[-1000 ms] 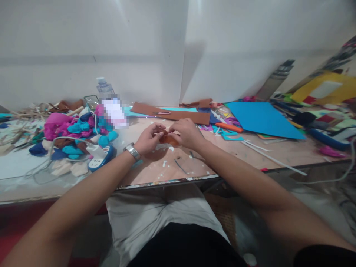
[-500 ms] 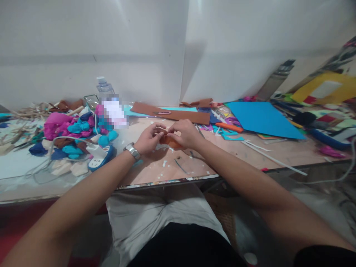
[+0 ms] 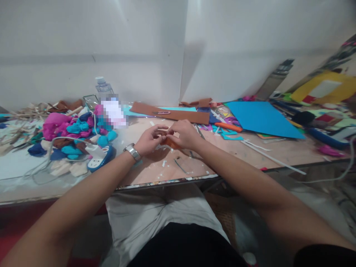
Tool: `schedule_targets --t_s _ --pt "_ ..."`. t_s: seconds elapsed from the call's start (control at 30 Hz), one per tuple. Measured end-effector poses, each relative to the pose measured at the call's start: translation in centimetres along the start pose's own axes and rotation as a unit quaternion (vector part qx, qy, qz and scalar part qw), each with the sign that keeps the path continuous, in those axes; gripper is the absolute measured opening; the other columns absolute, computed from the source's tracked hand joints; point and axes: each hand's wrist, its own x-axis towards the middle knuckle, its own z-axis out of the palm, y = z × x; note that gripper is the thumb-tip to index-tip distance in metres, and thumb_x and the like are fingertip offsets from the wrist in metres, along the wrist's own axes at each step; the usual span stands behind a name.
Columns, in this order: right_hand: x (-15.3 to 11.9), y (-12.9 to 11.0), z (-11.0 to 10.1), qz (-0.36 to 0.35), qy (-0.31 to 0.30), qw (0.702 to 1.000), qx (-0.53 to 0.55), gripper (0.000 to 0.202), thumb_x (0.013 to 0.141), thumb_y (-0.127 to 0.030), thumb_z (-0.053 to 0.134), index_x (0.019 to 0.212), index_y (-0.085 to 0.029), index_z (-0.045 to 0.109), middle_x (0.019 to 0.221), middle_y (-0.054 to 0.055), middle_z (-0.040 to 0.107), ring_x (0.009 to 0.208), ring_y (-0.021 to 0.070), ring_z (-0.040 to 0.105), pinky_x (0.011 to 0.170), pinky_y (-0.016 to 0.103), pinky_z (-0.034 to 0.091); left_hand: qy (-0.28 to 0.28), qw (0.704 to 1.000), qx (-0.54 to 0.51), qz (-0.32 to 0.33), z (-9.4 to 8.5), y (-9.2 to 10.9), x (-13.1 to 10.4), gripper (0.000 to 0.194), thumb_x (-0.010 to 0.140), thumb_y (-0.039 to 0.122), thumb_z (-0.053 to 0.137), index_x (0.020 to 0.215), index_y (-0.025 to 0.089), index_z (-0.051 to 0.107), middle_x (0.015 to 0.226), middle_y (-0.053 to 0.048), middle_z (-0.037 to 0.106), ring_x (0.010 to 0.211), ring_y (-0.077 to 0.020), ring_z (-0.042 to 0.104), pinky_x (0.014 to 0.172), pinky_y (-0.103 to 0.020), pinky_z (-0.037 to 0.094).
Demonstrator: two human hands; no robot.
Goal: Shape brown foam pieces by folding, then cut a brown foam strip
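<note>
Between pinching left hand [image 3: 149,140] and right hand [image 3: 187,135], brown material [image 3: 171,142] runs crosswise, ends hidden.

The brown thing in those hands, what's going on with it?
A person holds a small brown piece with the fingers of the left hand and right hand, over the worktable. The hands partly hide it. Beyond them lies a longer brown strip, with a small pinkish tool on top.

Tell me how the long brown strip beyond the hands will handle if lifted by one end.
The long brown strip is probably light for its size, looking thin and flat. It may hold its shape somewhat, since it lies straight without visible creases. The small pink item resting on it would likely slide off as one end rises.
</note>
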Motion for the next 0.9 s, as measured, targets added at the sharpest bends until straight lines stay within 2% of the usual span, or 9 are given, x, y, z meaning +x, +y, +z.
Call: schedule_targets --t_s 0.27,0.5,0.67,0.9 --pt "0.06 0.25 0.37 -0.014 -0.003 0.999 -0.032 0.019 0.093 -0.035 0.069 0.082 -0.02 0.074 0.089 0.007 0.077 0.091 0.0244 0.064 0.083 0.038 0.033 -0.018 0.999 -0.048 -0.007 0.21 0.33 -0.16 0.052 0.09 0.041 0.074 0.134 0.018 0.059 0.126 -0.017 0.072 0.114 -0.0282 0.071 0.093 -0.042 0.058" --pt "0.11 0.73 0.69 -0.025 -0.009 0.998 -0.054 0.021 0.095 -0.039 0.068 0.087 -0.021 0.075 0.092 0.006 0.077 0.093 0.0237 0.063 0.084 0.039 0.031 -0.043 0.997 -0.067 0.006 -0.07 -0.13 -0.02 0.053 0.094 0.045 0.068 0.139 0.019 0.056 0.132 -0.018 0.07 0.12 -0.0285 0.07 0.1 -0.044 0.056" --pt "-0.15 0.62 0.68 -0.034 0.009 0.998 -0.046 0.016 0.097 -0.034 0.065 0.091 -0.021 0.074 0.095 0.006 0.077 0.096 0.0249 0.062 0.087 0.04 0.031 -0.047 0.994 -0.098 0.008 -0.11 -0.02 0.1 0.057 0.092 0.049 0.071 0.139 0.02 0.055 0.132 -0.017 0.07 0.118 -0.0283 0.07 0.099 -0.043 0.057" --pt "-0.43 0.54 0.8 -0.027 0.026 0.998 -0.042 0.015 0.097 -0.033 0.063 0.092 -0.021 0.072 0.1 0.007 0.076 0.1 0.0259 0.061 0.09 0.041 0.03 -0.046 0.996 -0.075 0.014 -0.22 0.14 0.11 0.055 0.094 0.05 0.067 0.14 0.021 0.057 0.136 -0.016 0.068 0.12 -0.0279 0.069 0.101 -0.043 0.055"
